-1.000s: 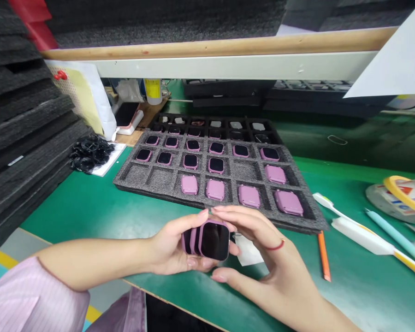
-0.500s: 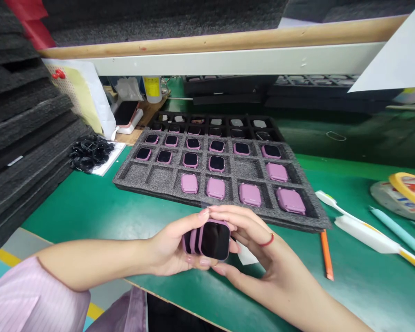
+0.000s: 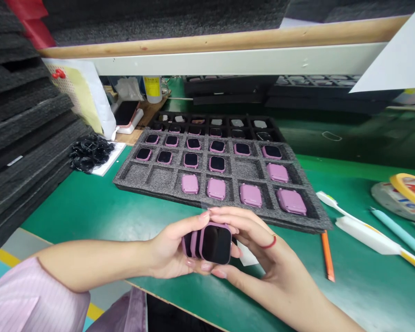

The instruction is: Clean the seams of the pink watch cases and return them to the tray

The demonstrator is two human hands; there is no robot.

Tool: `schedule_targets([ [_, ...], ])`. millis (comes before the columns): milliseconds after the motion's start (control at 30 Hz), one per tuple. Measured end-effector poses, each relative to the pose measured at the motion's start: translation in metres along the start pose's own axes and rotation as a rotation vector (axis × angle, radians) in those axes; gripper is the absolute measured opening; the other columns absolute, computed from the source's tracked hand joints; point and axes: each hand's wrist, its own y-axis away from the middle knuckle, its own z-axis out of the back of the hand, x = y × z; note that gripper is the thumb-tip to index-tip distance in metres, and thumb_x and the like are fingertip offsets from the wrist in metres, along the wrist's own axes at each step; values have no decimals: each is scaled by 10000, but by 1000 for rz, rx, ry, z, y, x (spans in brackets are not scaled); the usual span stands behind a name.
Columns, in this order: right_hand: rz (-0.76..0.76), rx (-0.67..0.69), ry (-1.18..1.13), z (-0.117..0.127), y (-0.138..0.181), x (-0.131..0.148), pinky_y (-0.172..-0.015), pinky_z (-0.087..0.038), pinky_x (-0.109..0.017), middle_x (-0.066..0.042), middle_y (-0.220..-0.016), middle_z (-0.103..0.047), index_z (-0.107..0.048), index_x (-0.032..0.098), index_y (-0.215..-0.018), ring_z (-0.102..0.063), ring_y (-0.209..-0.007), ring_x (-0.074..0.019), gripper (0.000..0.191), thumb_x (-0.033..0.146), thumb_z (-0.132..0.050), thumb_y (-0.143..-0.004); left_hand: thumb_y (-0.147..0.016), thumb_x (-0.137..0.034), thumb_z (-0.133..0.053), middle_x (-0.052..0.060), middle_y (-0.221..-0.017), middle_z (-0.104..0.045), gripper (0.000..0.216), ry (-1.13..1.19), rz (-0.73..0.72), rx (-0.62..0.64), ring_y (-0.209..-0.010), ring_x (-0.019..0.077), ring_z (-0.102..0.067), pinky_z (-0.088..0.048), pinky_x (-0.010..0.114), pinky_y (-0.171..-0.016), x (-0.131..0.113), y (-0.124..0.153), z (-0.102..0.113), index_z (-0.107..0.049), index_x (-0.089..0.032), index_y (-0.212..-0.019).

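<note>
Both my hands hold a small stack of pink watch cases (image 3: 209, 243) with dark screens, just above the green table's near edge. My left hand (image 3: 171, 249) grips the stack from the left, fingers closed round it. My right hand (image 3: 259, 251), with a red ring, curls round the front case from the right and below. Beyond the hands lies a grey foam tray (image 3: 152, 177) with square pockets. Several pockets hold pink cases, some screen up, some back up (image 3: 216, 188); a few pockets are bare.
A second dark tray (image 3: 212, 122) sits behind the foam one. Black foam sheets (image 3: 24, 133) are stacked at the left beside a pile of black rings (image 3: 90, 152). An orange pencil (image 3: 328, 256), white tools (image 3: 363, 233) and a tape roll (image 3: 406, 191) lie right. A shelf (image 3: 210, 55) hangs overhead.
My right hand's fingers have closed in under the stack, from spread apart to curled round the front case. The stack has stayed in place.
</note>
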Motion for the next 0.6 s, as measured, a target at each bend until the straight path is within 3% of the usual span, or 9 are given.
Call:
schedule_targets([
  [367,20,9,20,0,2,-2,-1048,-552,-385,-73,-1313,-614,-525,327,-1333,-607,-1266,-222,536,201,-733,-856,-782,-553,-721,84,-851,-757,466,-15,8,-10,-413,76,-529,-314,217,-445,0,1,-3,-709,-129,-976],
  [600,25,13,52,1,3,0,-1087,-534,-415,-88,-1409,-572,-485,317,-1398,-554,-1343,-248,579,206,-700,-872,-829,-534,-693,88,-835,-751,433,-29,-34,87,-439,89,-547,-218,200,-379,-2,0,-4,-684,-136,-1001],
])
